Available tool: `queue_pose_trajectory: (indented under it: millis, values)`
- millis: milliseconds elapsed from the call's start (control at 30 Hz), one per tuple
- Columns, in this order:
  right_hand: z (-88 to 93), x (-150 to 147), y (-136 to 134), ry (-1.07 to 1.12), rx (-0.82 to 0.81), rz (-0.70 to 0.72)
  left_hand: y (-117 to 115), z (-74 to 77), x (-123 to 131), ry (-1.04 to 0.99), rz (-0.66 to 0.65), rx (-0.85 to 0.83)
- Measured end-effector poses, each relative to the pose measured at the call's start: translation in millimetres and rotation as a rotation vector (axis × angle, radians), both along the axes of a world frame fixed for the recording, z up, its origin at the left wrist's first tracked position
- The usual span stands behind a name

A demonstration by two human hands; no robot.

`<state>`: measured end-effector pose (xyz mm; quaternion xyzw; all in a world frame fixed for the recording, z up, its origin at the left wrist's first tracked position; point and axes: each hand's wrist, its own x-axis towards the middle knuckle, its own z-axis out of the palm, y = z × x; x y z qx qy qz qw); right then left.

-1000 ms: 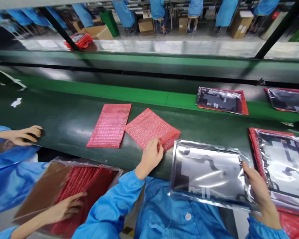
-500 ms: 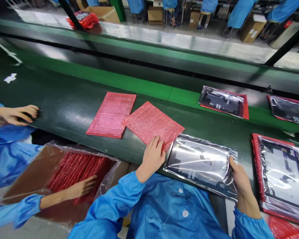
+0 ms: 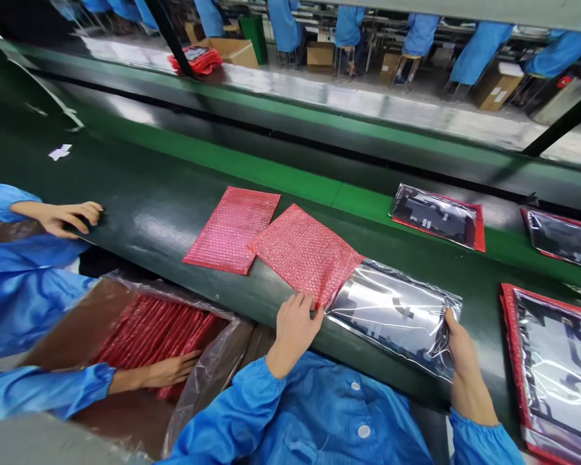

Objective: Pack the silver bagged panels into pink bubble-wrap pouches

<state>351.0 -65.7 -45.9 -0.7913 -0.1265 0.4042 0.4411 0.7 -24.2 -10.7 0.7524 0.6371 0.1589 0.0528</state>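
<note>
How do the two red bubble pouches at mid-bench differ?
The left pouch lies flat and untouched; the right pouch has the left hand at its near corner. The right pouch meets the wrapped panel; the left pouch lies apart from it. Both are red and bubble-textured.

ahead of my left hand point(image 3: 296, 328), the red bubble pouch point(image 3: 307, 252) bars the way, with a second pouch point(image 3: 233, 229) against its left corner. the film-bagged panel point(image 3: 397, 310) fills the span to my right hand point(image 3: 465, 355). i find passage over the dark green worktop point(image 3: 484, 307) between panel and bagged stack point(image 3: 561, 361) at right; a further lane lies behind the panel. low left, a co-worker's forearm point(image 3: 130, 380) and the lined carton point(image 3: 68, 323) obstruct.
</note>
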Motion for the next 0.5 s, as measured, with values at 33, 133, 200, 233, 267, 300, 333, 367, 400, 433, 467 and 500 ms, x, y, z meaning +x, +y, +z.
queue_pose_trajectory:
  millis: [33, 133, 200, 233, 267, 300, 333, 367, 400, 433, 467, 500]
  values:
    - [-4.1, 2, -1, 0.026, -0.011, -0.009, -1, 1.3, -1, 0.009, -0.008, -0.016]
    - [-10.0, -1, -1, 0.065, 0.005, -0.033, -5, 6.0, 0, 0.015, -0.044, -0.02]
    - [-8.5, -7, -1, 0.061, 0.023, -0.063, -8, 8.8, 4, 0.027, -0.049, -0.009]
    - [-6.3, -11, -1, 0.054, 0.031, -0.079, -9, 9.7, 6, 0.035, -0.049, -0.007]
    - [-3.3, -16, -1, 0.046, 0.035, -0.092, -10, 10.2, 9, 0.04, -0.052, -0.009]
    - [0.3, -21, -2, 0.038, 0.038, -0.106, -11, 10.3, 12, 0.04, -0.058, -0.014]
    - [4.1, -25, -2, 0.033, 0.041, -0.116, -13, 10.2, 15, 0.036, -0.065, -0.021]
    - [7.9, -30, -3, 0.027, 0.043, -0.129, -14, 10.1, 18, 0.026, -0.074, -0.028]
    - [11.3, -34, -4, 0.027, 0.047, -0.136, -15, 10.2, 21, 0.008, -0.085, -0.034]
    - [14.1, -37, -4, 0.032, 0.056, -0.141, -17, 10.7, 23, -0.017, -0.093, -0.036]
    - [16.2, -39, -5, 0.04, 0.066, -0.144, -18, 11.8, 26, -0.052, -0.097, -0.033]
    - [17.5, -40, -6, 0.049, 0.073, -0.146, -19, 13.4, 27, -0.097, -0.096, -0.028]
